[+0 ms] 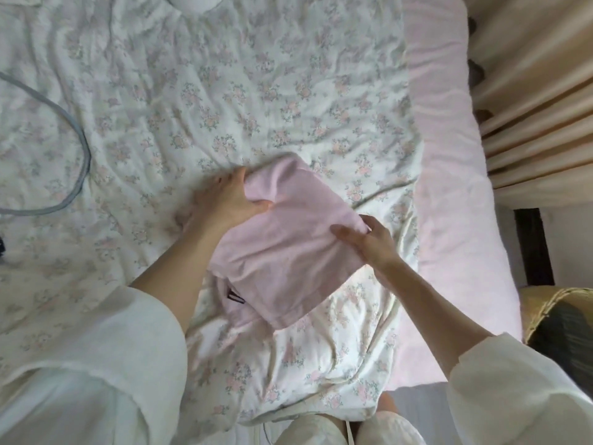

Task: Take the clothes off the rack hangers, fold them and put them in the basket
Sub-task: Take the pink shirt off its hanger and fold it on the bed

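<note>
A folded pink garment [288,245] is lying on the flowered quilt [224,91] of the bed, near its pink edge. The left hand [224,200] is gripping the garment's far left corner, thumb on top and fingers curling under the cloth. The right hand [369,242] is holding the right edge, thumb lying across the top and fingers tucking beneath. A woven basket [542,303] is standing beside the bed at the right, apart from the garment. A grey cord [73,130] is looping over the quilt at the left.
</note>
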Available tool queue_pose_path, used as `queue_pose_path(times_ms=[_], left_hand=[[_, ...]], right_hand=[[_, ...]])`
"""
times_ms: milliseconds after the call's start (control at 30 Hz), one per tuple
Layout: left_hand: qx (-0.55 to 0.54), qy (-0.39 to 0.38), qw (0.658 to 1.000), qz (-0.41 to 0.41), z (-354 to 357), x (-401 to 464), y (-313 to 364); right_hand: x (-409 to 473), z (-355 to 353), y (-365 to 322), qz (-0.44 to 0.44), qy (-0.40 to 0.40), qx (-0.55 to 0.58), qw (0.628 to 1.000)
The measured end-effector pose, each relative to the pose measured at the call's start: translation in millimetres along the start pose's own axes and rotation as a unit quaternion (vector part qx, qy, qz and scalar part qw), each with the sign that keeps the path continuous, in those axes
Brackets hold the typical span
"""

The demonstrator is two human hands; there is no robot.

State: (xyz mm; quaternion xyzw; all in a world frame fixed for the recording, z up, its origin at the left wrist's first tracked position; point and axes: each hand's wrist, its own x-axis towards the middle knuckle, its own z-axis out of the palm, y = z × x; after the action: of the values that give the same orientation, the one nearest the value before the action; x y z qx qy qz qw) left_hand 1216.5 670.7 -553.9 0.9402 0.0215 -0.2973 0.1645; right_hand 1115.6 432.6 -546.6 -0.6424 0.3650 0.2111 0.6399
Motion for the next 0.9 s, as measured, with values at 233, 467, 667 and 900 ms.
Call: queue_pose_path(times_ms=[233, 467, 667, 900], left_hand=[[-0.305, -0.129, 0.936, -0.121, 8.8, -4.1, 12.7], [-0.448, -0.265, 0.83, -0.202, 7.0, -37.7, 24.8], [-0.478, -0.245, 0.823, -0.186, 13.3, -77.3, 94.7], [-0.443, -0.331, 0.823, -0.128, 68.4, -117.4, 237.3]], right_hand=[[-7.4, -14.7, 13.3, 0.096, -0.098, 0.268, 0.954], [-23.8, -32.3, 29.6, 0.157, -0.132, 0.215, 0.955], [-52.3, -97.5, 24.0, 0.141, -0.104, 0.267, 0.948], [-102.6, -252.3, 60.2, 0.12, -0.049, 0.356, 0.925]])
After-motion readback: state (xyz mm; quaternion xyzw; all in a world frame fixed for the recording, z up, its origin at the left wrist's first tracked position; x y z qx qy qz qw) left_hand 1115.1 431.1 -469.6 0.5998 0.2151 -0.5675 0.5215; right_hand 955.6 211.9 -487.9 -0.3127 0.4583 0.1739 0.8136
